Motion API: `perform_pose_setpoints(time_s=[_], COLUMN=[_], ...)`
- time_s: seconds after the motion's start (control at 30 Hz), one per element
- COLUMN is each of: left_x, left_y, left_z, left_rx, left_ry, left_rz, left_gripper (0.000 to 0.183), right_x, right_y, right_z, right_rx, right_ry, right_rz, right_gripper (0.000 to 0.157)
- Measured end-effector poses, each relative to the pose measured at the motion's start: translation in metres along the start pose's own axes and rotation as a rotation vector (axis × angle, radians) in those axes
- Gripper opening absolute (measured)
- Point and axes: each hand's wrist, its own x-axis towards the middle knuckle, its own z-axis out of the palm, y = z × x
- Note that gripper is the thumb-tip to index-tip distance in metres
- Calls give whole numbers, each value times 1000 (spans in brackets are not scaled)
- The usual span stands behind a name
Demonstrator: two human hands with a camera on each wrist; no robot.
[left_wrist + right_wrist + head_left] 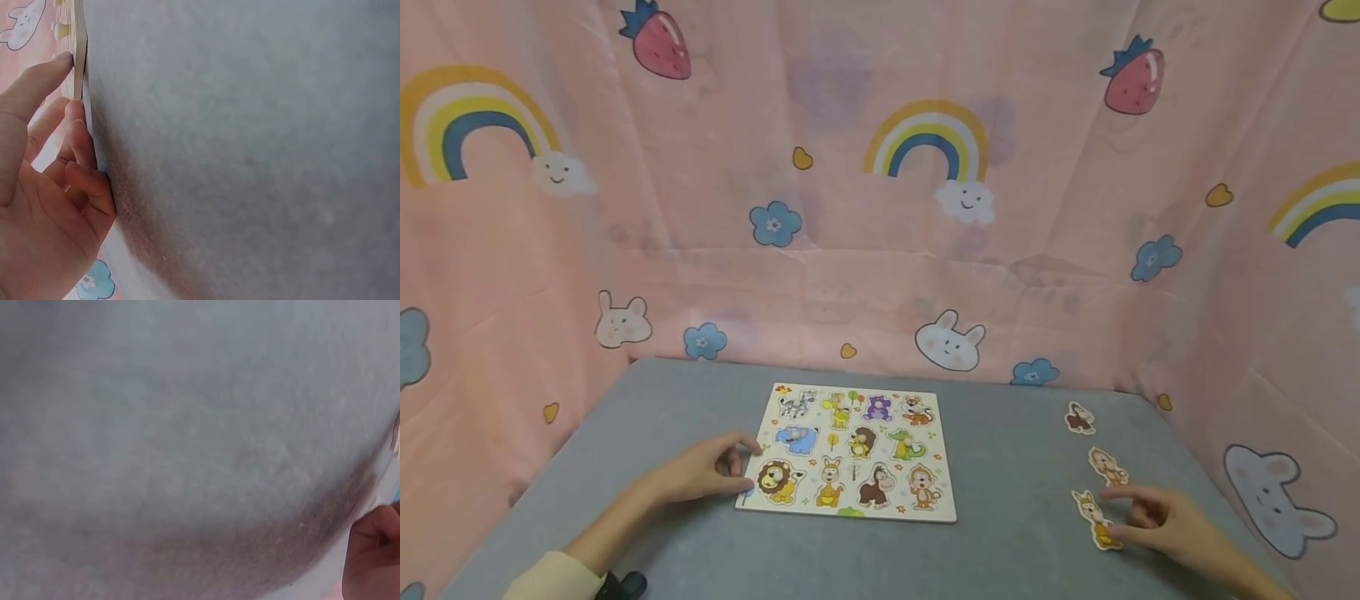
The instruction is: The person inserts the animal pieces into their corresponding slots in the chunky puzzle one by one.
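Note:
A flat animal puzzle board (816,508) lies on the grey table, with lion, zebra, elephant and other animal pictures. At its left edge my left hand (711,468) rests, thumb and forefinger spread apart and touching the board near the lower left corner. In the left wrist view, the thumb and fingertips of this hand (56,187) meet the board's rim (79,50). Over at the right, my right hand (1172,525) reaches to a kangaroo piece (1092,517), thumb by its lower end and forefinger beside its upper part. The right wrist view catches only part of that hand (378,553).
Behind the kangaroo piece lie a monkey piece (1107,465) and a dark brown animal piece (1080,418). The grey tabletop (1015,492) stretches between board and pieces. A pink patterned curtain (850,283) surrounds the back and sides.

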Motion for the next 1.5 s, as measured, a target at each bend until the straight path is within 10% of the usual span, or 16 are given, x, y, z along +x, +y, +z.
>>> perform_pose_setpoints(time_s=[1.5], left_x=[1], left_y=[-3], left_z=[1], left_rx=[-2], left_ry=[3], left_rz=[10], left_gripper=[40], right_x=[35], right_y=[-28], right_z=[32], right_rx=[-240], right_ry=[259], right_rz=[150], right_gripper=[15])
